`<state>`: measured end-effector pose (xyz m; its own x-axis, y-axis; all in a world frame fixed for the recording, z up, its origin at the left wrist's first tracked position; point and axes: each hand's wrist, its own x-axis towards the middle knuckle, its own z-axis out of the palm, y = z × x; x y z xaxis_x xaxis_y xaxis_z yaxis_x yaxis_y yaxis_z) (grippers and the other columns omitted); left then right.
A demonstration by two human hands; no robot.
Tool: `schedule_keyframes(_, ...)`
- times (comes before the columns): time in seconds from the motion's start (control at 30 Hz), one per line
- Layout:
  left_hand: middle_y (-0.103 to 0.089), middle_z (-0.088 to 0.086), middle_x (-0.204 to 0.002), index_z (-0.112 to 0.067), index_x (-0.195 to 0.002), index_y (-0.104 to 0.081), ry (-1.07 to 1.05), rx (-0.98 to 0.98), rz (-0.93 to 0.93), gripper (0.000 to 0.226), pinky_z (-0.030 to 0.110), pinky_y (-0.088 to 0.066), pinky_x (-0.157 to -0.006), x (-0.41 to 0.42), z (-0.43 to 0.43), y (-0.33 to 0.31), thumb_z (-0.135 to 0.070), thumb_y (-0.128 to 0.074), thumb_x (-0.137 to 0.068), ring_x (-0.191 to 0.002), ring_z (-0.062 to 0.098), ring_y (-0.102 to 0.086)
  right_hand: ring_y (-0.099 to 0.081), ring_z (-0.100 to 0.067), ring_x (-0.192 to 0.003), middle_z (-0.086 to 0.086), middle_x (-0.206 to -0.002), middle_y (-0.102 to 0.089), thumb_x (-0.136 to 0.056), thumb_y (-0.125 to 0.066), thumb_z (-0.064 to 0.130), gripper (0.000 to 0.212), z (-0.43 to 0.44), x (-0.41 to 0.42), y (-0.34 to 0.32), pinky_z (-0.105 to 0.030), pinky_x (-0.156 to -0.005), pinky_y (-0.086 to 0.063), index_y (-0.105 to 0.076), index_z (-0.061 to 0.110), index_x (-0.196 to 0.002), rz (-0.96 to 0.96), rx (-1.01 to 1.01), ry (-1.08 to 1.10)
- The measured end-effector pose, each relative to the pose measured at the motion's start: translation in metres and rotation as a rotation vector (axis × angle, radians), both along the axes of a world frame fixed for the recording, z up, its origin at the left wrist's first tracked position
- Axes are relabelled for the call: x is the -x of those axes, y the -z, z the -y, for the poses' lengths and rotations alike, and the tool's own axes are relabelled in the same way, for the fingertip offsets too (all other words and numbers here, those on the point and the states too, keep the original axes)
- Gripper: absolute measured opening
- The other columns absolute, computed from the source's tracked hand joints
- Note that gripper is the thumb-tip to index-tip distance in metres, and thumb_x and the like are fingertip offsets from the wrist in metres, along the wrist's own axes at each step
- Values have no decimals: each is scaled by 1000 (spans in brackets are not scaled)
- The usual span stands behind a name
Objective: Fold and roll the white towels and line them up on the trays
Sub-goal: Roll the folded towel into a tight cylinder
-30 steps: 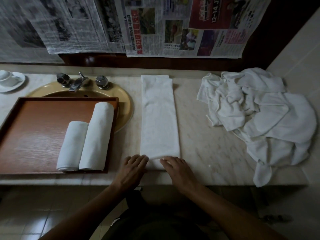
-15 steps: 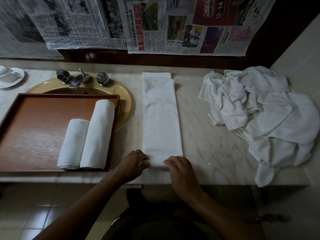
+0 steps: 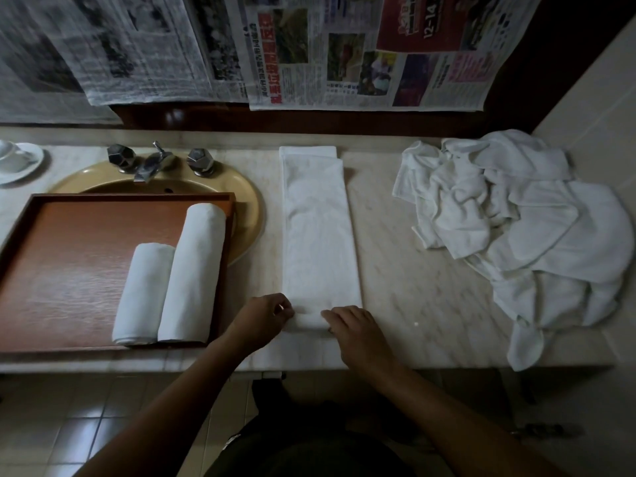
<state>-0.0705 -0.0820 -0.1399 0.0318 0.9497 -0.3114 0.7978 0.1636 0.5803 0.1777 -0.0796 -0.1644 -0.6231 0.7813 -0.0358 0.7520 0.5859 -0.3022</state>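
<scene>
Step in hand: rolling. The folded towel (image 3: 320,235) lies as a long strip across the bench (image 3: 413,270), front edge to back edge, between the basin (image 3: 251,208) and the heap of loose towels (image 3: 516,218) at the right end. Its near end is turned up into a small first roll.

My left hand (image 3: 265,318) pinches the left end of that roll, fingers curled. My right hand (image 3: 354,330) curls over its right part. The hands sit close together.

The tray (image 3: 69,270), at the bench's left front, carries two rolled towels (image 3: 194,270), touching, by its right edge.

Judgement: the roll is barely begun. The next move calls for even forward rolling with both hands, edges kept square so the roll does not cone.
</scene>
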Motion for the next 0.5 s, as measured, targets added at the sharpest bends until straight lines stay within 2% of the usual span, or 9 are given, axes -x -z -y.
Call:
schedule_keyframes(0.1,-62,-11,-115,-28,-118,-64,67,-188,-141,24,29,-51,-86,-14,12,-2,-43,-53,-102,-99,7,-57,-52,-21,-113,1,-127,-57,-85,-61,-2,57,-12,1,-10,-36,-93,-50,-57,21,-137,8,91,-10)
schedule_keyframes(0.17,-57,-11,-125,-30,-127,-59,200,-249,-197,32,31,-46,-95,-27,22,2,-46,-48,-102,-109,9,-52,-49,-20,-113,2,-127,-55,-91,-61,0,52,-19,2,-19,-36,-92,-49,-57,23,-137,8,168,-15)
schedule_keyframes(0.27,-56,-10,-132,-30,-134,-57,276,-207,-248,35,29,-41,-95,-32,25,18,-38,-44,-103,-114,13,-49,-52,-23,-116,-2,-127,-59,-101,-56,12,39,-31,5,-30,-38,-94,-48,-59,24,-138,50,321,15)
schedule_keyframes(0.33,-60,-11,-131,-31,-131,-63,234,-159,-292,46,28,-41,-88,-26,19,30,-44,-30,-101,-111,14,-51,-54,-24,-119,-4,-130,-61,-105,-53,20,36,-35,6,-32,-38,-98,-47,-59,23,-140,43,387,60)
schedule_keyframes(0.4,-64,-12,-129,-35,-126,-67,207,-147,-296,66,27,-43,-87,-22,12,41,-51,-12,-93,-110,12,-53,-58,-23,-117,-3,-130,-65,-103,-57,22,33,-33,9,-32,-37,-97,-48,-62,23,-136,-20,323,122)
schedule_keyframes(0.43,-65,-12,-128,-35,-124,-68,199,-154,-274,65,27,-45,-89,-23,8,43,-50,-13,-93,-110,11,-54,-60,-22,-113,-1,-126,-68,-101,-62,20,32,-29,10,-30,-35,-94,-49,-65,23,-132,-62,211,141)
schedule_keyframes(0.5,-67,-8,-118,-30,-115,-72,121,-123,-252,39,29,-47,-90,-29,2,29,-43,-38,-101,-107,14,-58,-62,-22,-105,1,-117,-70,-94,-68,14,28,-16,10,-24,-35,-89,-49,-71,20,-121,-122,-13,146)
